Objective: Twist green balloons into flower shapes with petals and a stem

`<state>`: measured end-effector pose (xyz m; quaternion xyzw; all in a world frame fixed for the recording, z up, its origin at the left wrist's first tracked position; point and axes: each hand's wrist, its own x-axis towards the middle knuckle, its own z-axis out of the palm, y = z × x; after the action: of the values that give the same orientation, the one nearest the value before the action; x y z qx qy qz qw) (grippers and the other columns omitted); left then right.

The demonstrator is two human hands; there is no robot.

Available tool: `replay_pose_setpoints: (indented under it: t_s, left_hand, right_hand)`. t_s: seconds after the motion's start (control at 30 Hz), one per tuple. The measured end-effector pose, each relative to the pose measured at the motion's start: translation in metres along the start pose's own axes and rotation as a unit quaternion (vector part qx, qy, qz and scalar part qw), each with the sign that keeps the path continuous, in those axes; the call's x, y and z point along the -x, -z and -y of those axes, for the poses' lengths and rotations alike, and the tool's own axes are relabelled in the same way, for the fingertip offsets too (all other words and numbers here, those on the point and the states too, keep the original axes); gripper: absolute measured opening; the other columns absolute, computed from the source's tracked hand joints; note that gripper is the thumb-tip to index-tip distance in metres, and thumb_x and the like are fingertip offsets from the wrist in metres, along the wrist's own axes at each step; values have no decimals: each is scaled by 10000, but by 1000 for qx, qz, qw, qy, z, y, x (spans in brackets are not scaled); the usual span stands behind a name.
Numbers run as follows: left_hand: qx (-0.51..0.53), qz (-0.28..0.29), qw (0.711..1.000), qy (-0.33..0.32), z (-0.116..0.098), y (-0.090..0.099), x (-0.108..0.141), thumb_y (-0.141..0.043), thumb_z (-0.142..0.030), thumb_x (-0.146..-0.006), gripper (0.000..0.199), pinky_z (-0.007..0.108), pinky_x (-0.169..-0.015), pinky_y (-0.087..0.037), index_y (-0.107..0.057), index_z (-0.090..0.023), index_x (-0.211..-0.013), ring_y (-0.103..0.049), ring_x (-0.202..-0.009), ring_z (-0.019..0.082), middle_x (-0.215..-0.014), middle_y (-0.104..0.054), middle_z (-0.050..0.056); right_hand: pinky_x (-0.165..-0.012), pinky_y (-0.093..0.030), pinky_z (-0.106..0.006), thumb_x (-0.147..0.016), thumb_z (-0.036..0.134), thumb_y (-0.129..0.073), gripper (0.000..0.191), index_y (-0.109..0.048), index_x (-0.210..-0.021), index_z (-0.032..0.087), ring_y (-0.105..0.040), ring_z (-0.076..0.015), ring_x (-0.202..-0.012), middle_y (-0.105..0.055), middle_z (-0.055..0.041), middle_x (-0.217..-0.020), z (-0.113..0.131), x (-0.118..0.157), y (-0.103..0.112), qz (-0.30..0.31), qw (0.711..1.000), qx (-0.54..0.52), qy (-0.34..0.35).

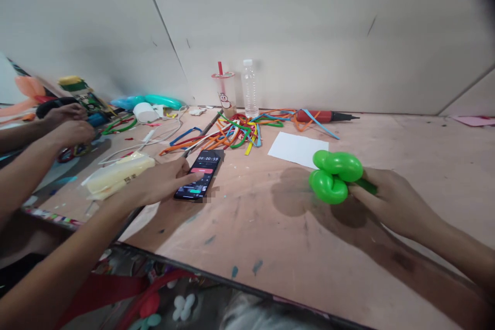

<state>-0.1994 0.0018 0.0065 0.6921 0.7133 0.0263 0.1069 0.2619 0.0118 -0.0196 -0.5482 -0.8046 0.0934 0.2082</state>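
At the right, my right hand point(390, 198) pinches a twisted green balloon point(335, 178) between thumb and fingers. Its rounded loops face left, just above the table, and a thin green end shows by my fingers. My left hand point(164, 180) reaches over a phone point(212, 162) lying face up on the table. One digit is stretched out and touches the lit screen, which reads 00:00:59; the hand grips nothing. A white sheet of paper point(296, 148) lies just behind the balloon.
Uninflated balloons point(235, 131) lie heaped behind the phone, near a lidded cup point(225, 95) and plastic bottle point(250, 87). A red pump point(320, 116) rests by the wall. A yellowish packet point(119, 175) sits left; another person's hands point(75, 126) work beyond it.
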Motion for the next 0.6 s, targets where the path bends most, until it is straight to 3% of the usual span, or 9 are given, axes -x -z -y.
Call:
replay_pose_setpoints:
  t_s: [0.2, 0.43, 0.53, 0.6]
  left_hand:
    - [-161, -5, 987, 9, -35, -9, -4, -382, -886, -750, 833, 431, -714, -464, -607, -130, -1020, -675, -900, 449, -1000, -712, 266]
    - [-180, -6, 984, 15, -64, -10, -7, -359, -867, -774, 890, 525, -778, -500, -625, -74, -1079, -678, -926, 482, -1000, -711, 297]
    - [-181, -57, 982, -6, -83, -7, -1, -401, -804, -816, 844, 533, -828, -501, -620, -45, -1115, -665, -997, 487, -1067, -689, 314]
    - [-161, -107, 980, -54, -102, -5, 7, -424, -751, -851, 822, 553, -913, -478, -584, -23, -1197, -627, -1104, 488, -1168, -651, 322]
  right_hand:
    - [-616, -451, -377, -896, 357, -459, 208, -603, -785, 255, -661, -273, -725, -734, -61, -807, 3, 1, -1, 10, 1000, -11, 23]
    - [-663, -449, -346, -910, 353, -479, 207, -656, -908, 248, -682, -272, -820, -756, -45, -933, 16, 7, 6, 24, 999, -6, 26]
    - [-632, -422, -332, -929, 454, -482, 283, -663, -935, 237, -681, -279, -770, -755, -62, -895, 25, 9, 11, 52, 998, 32, -5]
    - [-645, -416, -327, -951, 479, -466, 316, -665, -971, 234, -684, -279, -787, -757, -71, -922, 33, 10, 13, 73, 997, 40, -4]
